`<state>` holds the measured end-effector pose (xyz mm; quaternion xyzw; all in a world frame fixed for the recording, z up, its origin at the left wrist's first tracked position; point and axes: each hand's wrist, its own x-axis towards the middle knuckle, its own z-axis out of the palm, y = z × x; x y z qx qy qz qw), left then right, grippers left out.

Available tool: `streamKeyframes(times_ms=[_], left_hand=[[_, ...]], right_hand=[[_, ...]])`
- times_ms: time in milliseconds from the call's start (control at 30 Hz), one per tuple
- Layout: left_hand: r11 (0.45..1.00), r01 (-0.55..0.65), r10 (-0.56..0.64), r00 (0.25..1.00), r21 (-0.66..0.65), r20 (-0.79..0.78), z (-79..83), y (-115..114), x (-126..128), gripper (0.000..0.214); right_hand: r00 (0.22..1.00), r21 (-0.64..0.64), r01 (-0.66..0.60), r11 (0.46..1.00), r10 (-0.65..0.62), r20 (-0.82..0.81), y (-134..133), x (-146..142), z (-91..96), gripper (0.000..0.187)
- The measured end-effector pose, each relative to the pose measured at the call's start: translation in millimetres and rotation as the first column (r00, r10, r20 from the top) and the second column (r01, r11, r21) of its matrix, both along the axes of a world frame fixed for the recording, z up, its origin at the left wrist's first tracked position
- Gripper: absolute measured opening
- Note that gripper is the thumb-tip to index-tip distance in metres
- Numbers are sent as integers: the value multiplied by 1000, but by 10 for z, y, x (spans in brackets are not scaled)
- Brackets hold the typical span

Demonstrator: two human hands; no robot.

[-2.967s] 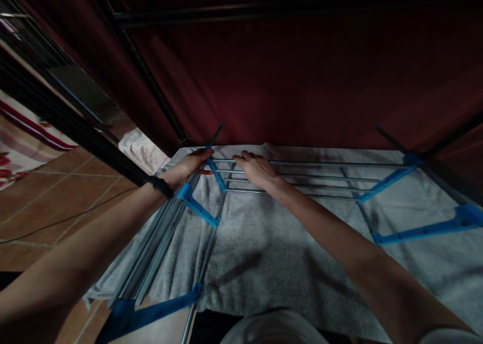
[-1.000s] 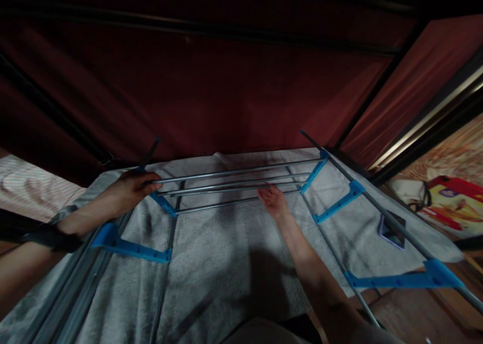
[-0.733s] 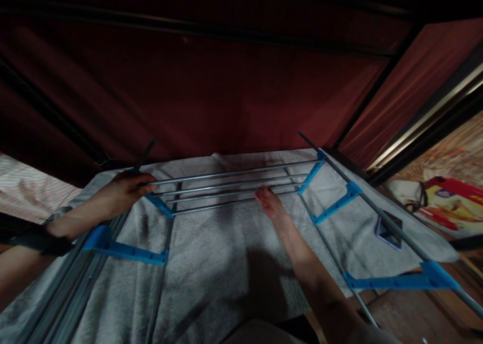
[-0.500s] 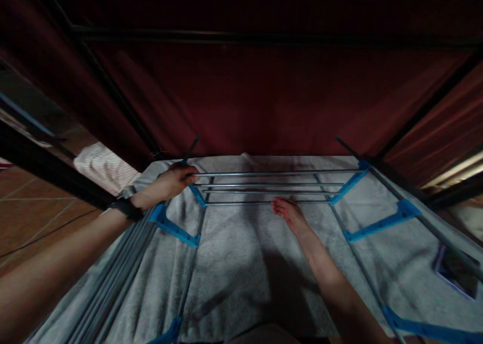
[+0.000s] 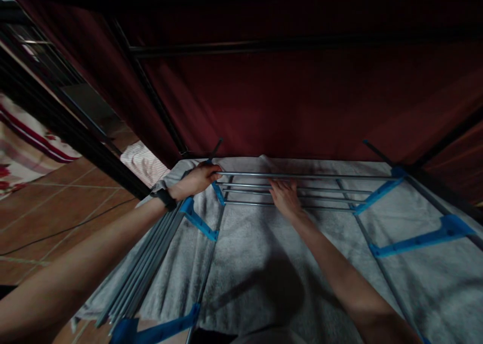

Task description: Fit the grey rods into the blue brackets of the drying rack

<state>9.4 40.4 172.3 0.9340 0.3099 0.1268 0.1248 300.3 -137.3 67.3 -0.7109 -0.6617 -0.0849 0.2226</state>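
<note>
Before me a drying rack with blue plastic brackets (image 5: pixel 199 223) and thin metal rods lies on a grey towel-like cloth (image 5: pixel 249 263). At the left end of the farthest metal rod (image 5: pixel 320 176), my left hand (image 5: pixel 206 175) is closed round the rod beside a blue bracket. My right hand (image 5: pixel 285 195) lies across the middle of the nearer rods, its fingers bent over one of them; the fingertips are partly hidden. A bundle of parallel grey rods (image 5: pixel 145 261) runs along the left side, under my left forearm.
A dark red curtain (image 5: pixel 271 107) hangs behind the rack, crossed by a black metal bar (image 5: pixel 226 47). A black post (image 5: pixel 86 138) slants on the left. Beyond it are a brown tiled floor (image 5: pixel 94 198), a cable and a striped cloth (image 5: pixel 143 160).
My right hand has gone from hovering by the nearest rod to resting over the rods. The left hand keeps its hold. The view has turned left; the phone-like object at right has left it.
</note>
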Motion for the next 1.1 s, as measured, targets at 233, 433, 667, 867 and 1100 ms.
streamKeyframes(times_ms=[233, 433, 667, 867, 1100], left_hand=[[1000, -18, 18, 1000, 1, -15, 36, -20, 2, 42], [998, -42, 41, 999, -36, -31, 111, -101, 32, 48], [992, -81, 77, 996, -92, -41, 129, -9, 44, 49], [988, -123, 118, 991, -89, -61, 133, 10, 48, 54], [987, -130, 120, 988, -95, -102, 86, 79, 20, 49]], right_hand=[[996, -116, -54, 992, 62, 63, 35, 190, 53, 23], [997, -112, -49, 993, 55, 59, 10, 152, 112, 23], [996, -125, -61, 990, 69, 62, 41, 160, 144, 23], [991, -129, -98, 987, 109, 82, 54, 194, 141, 22], [980, -152, -155, 976, 171, 98, 91, 266, 145, 20]])
